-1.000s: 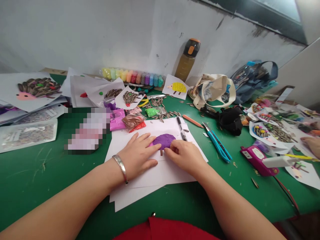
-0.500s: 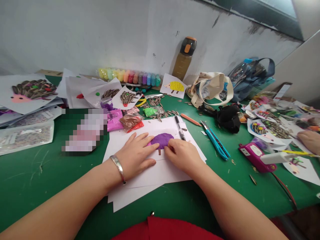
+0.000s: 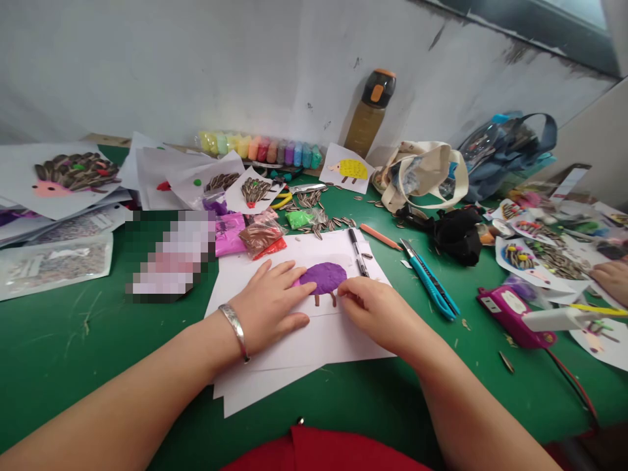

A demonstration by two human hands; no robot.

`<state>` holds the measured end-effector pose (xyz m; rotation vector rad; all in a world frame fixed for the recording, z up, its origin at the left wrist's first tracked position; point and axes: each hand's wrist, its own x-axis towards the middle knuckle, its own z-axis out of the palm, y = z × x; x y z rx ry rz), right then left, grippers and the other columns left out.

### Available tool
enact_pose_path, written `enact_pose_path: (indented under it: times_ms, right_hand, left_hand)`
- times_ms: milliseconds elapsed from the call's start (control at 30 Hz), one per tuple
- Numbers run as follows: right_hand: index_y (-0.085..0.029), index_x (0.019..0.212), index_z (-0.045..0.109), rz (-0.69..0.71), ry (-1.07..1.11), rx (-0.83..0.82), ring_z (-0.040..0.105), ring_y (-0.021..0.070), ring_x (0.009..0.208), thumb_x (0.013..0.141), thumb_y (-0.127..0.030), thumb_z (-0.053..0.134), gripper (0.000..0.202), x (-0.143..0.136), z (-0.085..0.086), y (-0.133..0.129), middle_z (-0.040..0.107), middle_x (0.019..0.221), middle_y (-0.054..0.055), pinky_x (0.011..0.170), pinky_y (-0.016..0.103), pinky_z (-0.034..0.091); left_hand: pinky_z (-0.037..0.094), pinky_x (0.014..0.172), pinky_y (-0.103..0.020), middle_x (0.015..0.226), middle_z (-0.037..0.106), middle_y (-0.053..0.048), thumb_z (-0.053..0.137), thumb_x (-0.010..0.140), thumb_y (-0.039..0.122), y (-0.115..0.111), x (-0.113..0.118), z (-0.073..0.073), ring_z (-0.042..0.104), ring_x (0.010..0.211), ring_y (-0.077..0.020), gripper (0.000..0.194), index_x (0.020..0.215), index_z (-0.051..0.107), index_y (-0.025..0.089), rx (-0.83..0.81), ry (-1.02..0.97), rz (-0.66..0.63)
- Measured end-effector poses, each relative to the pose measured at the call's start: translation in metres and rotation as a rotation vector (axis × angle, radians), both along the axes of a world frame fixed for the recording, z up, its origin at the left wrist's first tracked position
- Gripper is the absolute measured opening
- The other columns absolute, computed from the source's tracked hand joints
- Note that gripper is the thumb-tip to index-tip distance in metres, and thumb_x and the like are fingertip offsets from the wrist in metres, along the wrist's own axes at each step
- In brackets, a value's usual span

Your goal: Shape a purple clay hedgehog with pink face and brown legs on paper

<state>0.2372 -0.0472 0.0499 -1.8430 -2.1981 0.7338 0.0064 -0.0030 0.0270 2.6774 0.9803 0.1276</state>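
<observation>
A purple clay shape (image 3: 326,279) with two short brown legs (image 3: 334,299) lies on a stack of white paper (image 3: 275,373) in front of me. My left hand (image 3: 272,301), with a silver bracelet on its wrist, lies flat and open on the paper, its fingertips reaching over the left end of the shape. At the right end of the purple shape is my right hand (image 3: 375,306), fingers curled and thumb tucked in. What those fingers hold, if anything, is hidden. A black pen (image 3: 358,250) lies on the paper just beyond it.
Right of the paper lie a blue cutter knife (image 3: 430,281) and an orange stick (image 3: 381,237). Clay packets (image 3: 260,237), sunflower seeds (image 3: 318,226) and a bottle (image 3: 369,114) stand behind. At far right, a co-worker's hand (image 3: 612,278) is near a magenta device (image 3: 515,318).
My right hand has shifted right along the purple clay shape, uncovering its right end and the second brown leg. My left hand stays in place on the paper. The view has shifted slightly.
</observation>
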Motion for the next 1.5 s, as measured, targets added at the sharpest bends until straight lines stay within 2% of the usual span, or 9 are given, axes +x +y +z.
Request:
enact_pose_path:
  times_ms: [133, 400, 567, 700, 933, 1133, 1333, 1500]
  right_hand:
    - [-0.022, 0.102, 0.070, 0.040, -0.005, -0.003, 0.060, 0.0165, 0.087, 0.093, -0.019, 0.043, 0.028, -0.002, 0.003, -0.003, 0.067, 0.094, 0.003, 0.076, 0.027, 0.038]
    - [-0.020, 0.108, 0.070, 0.097, -0.112, 0.015, 0.061, 0.0169, 0.085, 0.094, -0.015, 0.041, 0.033, -0.009, 0.010, -0.011, 0.065, 0.094, 0.005, 0.073, 0.027, 0.039]
    - [-0.024, 0.112, 0.070, 0.091, -0.096, -0.007, 0.062, 0.0157, 0.086, 0.095, -0.016, 0.041, 0.034, -0.006, 0.011, -0.013, 0.066, 0.095, 0.004, 0.074, 0.026, 0.040]
    - [-0.022, 0.111, 0.070, 0.143, -0.115, -0.001, 0.062, 0.0163, 0.087, 0.095, -0.016, 0.042, 0.033, -0.006, 0.012, -0.014, 0.065, 0.097, 0.005, 0.075, 0.026, 0.041]
    - [-0.023, 0.113, 0.068, 0.096, -0.082, -0.009, 0.061, 0.0158, 0.086, 0.095, -0.017, 0.041, 0.033, -0.005, 0.011, -0.011, 0.065, 0.095, 0.004, 0.074, 0.026, 0.040]
    - [-0.022, 0.115, 0.068, 0.125, -0.089, 0.000, 0.062, 0.0170, 0.089, 0.095, -0.017, 0.041, 0.034, -0.004, 0.009, -0.011, 0.065, 0.101, 0.006, 0.075, 0.026, 0.040]
    - [-0.027, 0.130, 0.060, 0.153, -0.119, 0.033, 0.060, 0.0165, 0.084, 0.094, -0.016, 0.040, 0.042, -0.003, 0.007, -0.012, 0.064, 0.097, 0.004, 0.071, 0.026, 0.038]
    - [-0.026, 0.125, 0.065, 0.150, -0.158, 0.022, 0.059, 0.0167, 0.082, 0.094, -0.017, 0.040, 0.041, -0.002, 0.005, -0.010, 0.064, 0.097, 0.005, 0.071, 0.027, 0.038]
  left_hand:
    - [0.028, 0.109, -0.063, 0.143, 0.050, -0.013, 0.063, 0.087, 0.036, 0.000, 0.000, -0.002, 0.039, 0.135, -0.0380, 0.046, 0.131, 0.057, 0.025, 0.001, -0.020, -0.001]
    - [0.030, 0.108, -0.061, 0.142, 0.051, -0.013, 0.061, 0.088, 0.037, 0.001, -0.002, -0.001, 0.040, 0.134, -0.0375, 0.043, 0.130, 0.058, 0.025, 0.015, -0.042, -0.017]
    - [0.029, 0.109, -0.060, 0.141, 0.051, -0.013, 0.061, 0.088, 0.037, 0.000, -0.001, -0.002, 0.039, 0.134, -0.0370, 0.044, 0.130, 0.058, 0.025, 0.018, -0.038, -0.006]
    - [0.028, 0.109, -0.060, 0.141, 0.052, -0.013, 0.061, 0.088, 0.037, 0.000, -0.001, -0.001, 0.039, 0.134, -0.0366, 0.043, 0.130, 0.058, 0.025, 0.013, -0.033, -0.011]
    - [0.029, 0.108, -0.061, 0.142, 0.051, -0.014, 0.061, 0.088, 0.036, 0.001, -0.001, 0.000, 0.039, 0.134, -0.0378, 0.044, 0.131, 0.058, 0.024, 0.016, -0.027, -0.018]
    - [0.030, 0.108, -0.061, 0.142, 0.051, -0.014, 0.061, 0.088, 0.037, 0.001, -0.001, 0.000, 0.039, 0.134, -0.0378, 0.044, 0.130, 0.058, 0.025, 0.010, -0.031, -0.013]
    - [0.028, 0.109, -0.062, 0.141, 0.052, -0.013, 0.060, 0.088, 0.038, 0.001, -0.001, -0.002, 0.040, 0.134, -0.0370, 0.043, 0.130, 0.058, 0.025, 0.012, -0.054, -0.008]
    - [0.029, 0.108, -0.062, 0.142, 0.051, -0.014, 0.060, 0.088, 0.038, 0.001, -0.002, -0.001, 0.040, 0.134, -0.0376, 0.044, 0.130, 0.059, 0.024, 0.018, -0.036, -0.018]
